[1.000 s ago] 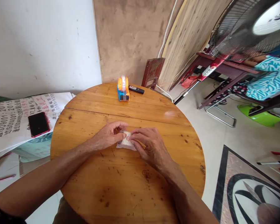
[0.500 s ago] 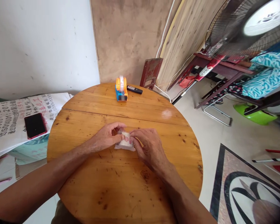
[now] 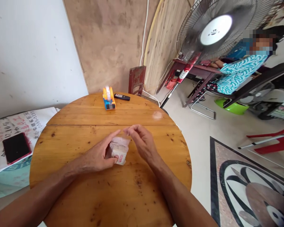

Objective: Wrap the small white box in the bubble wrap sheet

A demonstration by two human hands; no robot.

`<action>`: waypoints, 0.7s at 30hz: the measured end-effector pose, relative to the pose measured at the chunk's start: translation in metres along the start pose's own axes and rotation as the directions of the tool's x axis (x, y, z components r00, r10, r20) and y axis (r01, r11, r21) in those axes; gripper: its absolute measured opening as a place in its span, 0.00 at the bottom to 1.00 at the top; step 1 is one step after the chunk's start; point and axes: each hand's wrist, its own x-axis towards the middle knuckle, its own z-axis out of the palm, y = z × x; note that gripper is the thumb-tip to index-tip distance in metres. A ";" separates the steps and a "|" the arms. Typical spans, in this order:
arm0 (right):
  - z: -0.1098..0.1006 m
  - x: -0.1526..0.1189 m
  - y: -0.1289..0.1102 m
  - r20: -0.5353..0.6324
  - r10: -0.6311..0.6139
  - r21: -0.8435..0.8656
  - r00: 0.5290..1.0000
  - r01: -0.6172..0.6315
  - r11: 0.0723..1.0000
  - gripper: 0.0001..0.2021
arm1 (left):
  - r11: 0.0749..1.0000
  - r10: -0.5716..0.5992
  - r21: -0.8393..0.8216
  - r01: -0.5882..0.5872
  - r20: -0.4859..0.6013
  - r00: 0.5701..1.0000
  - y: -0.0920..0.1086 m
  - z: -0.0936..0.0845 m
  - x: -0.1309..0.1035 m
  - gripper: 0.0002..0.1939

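Note:
My left hand (image 3: 99, 156) is closed around the left side of a small white packet (image 3: 119, 150) in clear plastic wrap, with the thumb pressed on its near side. Pinkish-red printing shows on the packet's near face, and its loose wrapping stands up at the far end. Beyond and to the right of it, my right hand (image 3: 143, 142) is apart from the packet, thumb and fingertips pinched together. A thin pale sliver shows at those fingertips, too small to name.
On the round wooden table (image 3: 85, 201), an orange and blue tape dispenser (image 3: 109, 100) stands at the far edge beside a black remote-like object (image 3: 122, 97). A phone (image 3: 17, 148) lies on printed sheets at left. A standing fan (image 3: 215, 30) and a seated person (image 3: 241, 74) are at right.
My right hand has come off the packet and risen away from it, fingertips pinched. The left hand keeps the packet, now turned and tilted. The view has swung to the right.

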 end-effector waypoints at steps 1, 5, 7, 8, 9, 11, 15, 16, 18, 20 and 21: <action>-0.001 0.005 0.007 -0.020 0.052 0.066 0.998 -0.051 0.997 0.09 | 1.000 0.017 0.002 -0.017 0.010 1.000 0.000 0.002 0.000 0.48; 0.003 0.021 0.037 -0.093 0.310 0.254 0.946 -0.278 0.926 0.11 | 0.996 0.085 -0.004 -0.085 0.042 0.996 0.000 0.004 0.000 0.51; 0.005 0.025 0.045 -0.112 0.361 0.287 0.926 -0.317 0.904 0.12 | 0.996 0.083 -0.019 -0.082 0.070 0.994 0.001 0.002 0.001 0.49; 0.005 0.025 0.045 -0.108 0.378 0.293 0.920 -0.334 0.896 0.12 | 0.998 0.064 -0.032 -0.062 0.086 0.994 0.002 0.001 0.001 0.47; 0.003 0.025 0.043 -0.092 0.404 0.300 0.910 -0.362 0.883 0.13 | 0.998 0.036 -0.049 -0.031 0.100 0.994 0.003 0.000 0.001 0.45; -0.005 0.022 0.035 -0.002 0.465 0.301 0.885 -0.443 0.844 0.15 | 0.995 -0.038 -0.085 0.048 0.112 0.993 0.005 -0.001 0.001 0.43; -0.024 0.015 0.015 0.250 0.484 0.213 0.839 -0.535 0.817 0.18 | 0.983 -0.154 -0.085 0.163 0.106 0.982 0.008 -0.003 0.001 0.46; -0.026 0.013 0.013 0.293 0.476 0.180 0.829 -0.537 0.824 0.20 | 0.982 -0.167 -0.070 0.175 0.103 0.981 0.009 -0.003 0.001 0.48; -0.024 0.010 0.013 0.339 0.469 0.117 0.816 -0.531 0.839 0.24 | 0.984 -0.168 -0.044 0.173 0.098 0.981 0.011 -0.003 0.001 0.49; -0.015 0.008 0.018 0.323 0.450 0.089 0.832 -0.501 0.861 0.24 | 0.988 -0.148 -0.034 0.152 0.098 0.984 0.011 -0.003 0.001 0.48; -0.010 0.008 0.021 0.297 0.430 0.095 0.852 -0.475 0.875 0.24 | 0.990 -0.136 -0.030 0.139 0.096 0.986 0.011 -0.004 0.001 0.48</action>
